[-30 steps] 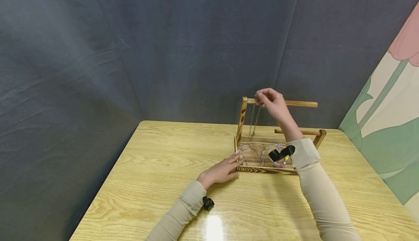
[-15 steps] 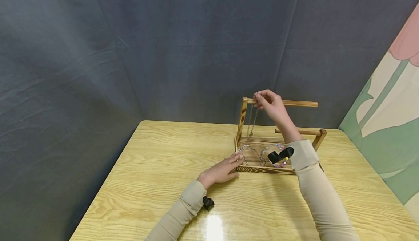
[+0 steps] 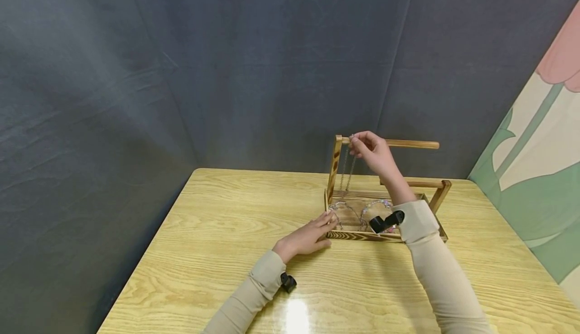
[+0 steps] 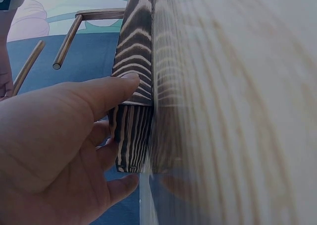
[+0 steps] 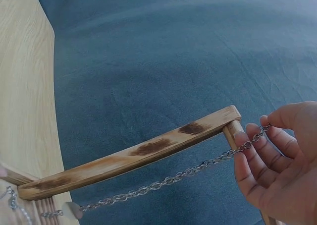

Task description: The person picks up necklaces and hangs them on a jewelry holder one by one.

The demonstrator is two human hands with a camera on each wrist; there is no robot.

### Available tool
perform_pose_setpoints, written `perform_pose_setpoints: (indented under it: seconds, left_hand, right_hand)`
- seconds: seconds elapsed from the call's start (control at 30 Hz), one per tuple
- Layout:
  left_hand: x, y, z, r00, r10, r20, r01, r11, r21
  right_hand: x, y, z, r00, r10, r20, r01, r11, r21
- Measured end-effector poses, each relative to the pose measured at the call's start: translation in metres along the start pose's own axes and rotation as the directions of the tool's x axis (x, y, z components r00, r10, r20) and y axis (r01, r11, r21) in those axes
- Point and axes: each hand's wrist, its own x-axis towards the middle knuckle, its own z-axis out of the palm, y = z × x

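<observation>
My right hand (image 3: 375,153) pinches the end of a silver chain necklace (image 5: 148,188) between thumb and index finger, beside the left end of the upper bar (image 3: 412,144) of a wooden jewelry stand (image 3: 367,236). Two strands hang down toward the tray, and a pale, flat pendant (image 5: 72,210) shows near the bottom. Whether the chain rests on the bar, I cannot tell. At the tray's front left corner, my left hand (image 3: 303,236) holds the stand, its thumb (image 4: 116,89) against the dark-grained front wall and its other fingers round the side.
Inside the tray lie a colorful beaded bracelet (image 3: 378,203) and a silvery chain (image 3: 349,205). A shorter, lower bar (image 3: 423,184) reaches in from the stand's right post (image 3: 439,196). The wooden table (image 3: 235,208) meets a dark curtain (image 3: 272,72) behind.
My right hand has moved slightly left and down with the necklace, toward the left end of the upper bar. The pendant end has sunk toward the tray. My left hand has stayed still.
</observation>
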Motion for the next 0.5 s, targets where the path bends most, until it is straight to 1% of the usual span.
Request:
perform_pose_setpoints:
  seconds: [0.17, 0.37, 0.5]
  left_hand:
    - [-0.0001, -0.0008, 0.0007, 1.0, -0.003, -0.002, 0.003, 1.0, 0.006]
    - [-0.0008, -0.0006, 0.0006, 1.0, -0.007, 0.001, 0.007, 1.0, 0.0]
    - [0.0001, -0.0005, 0.0011, 1.0, -0.001, 0.003, 0.001, 1.0, -0.003]
  right_hand:
    - [-0.0021, 0.0045, 0.0017, 1.0, 0.01, 0.009, -0.01, 1.0, -0.008]
    - [-0.0046, 0.0095, 0.0024, 1.0, -0.009, 0.03, 0.009, 1.0, -0.002]
    - [-0.0067, 0.0083, 0.0018, 0.999, -0.021, 0.044, 0.02, 1.0, 0.005]
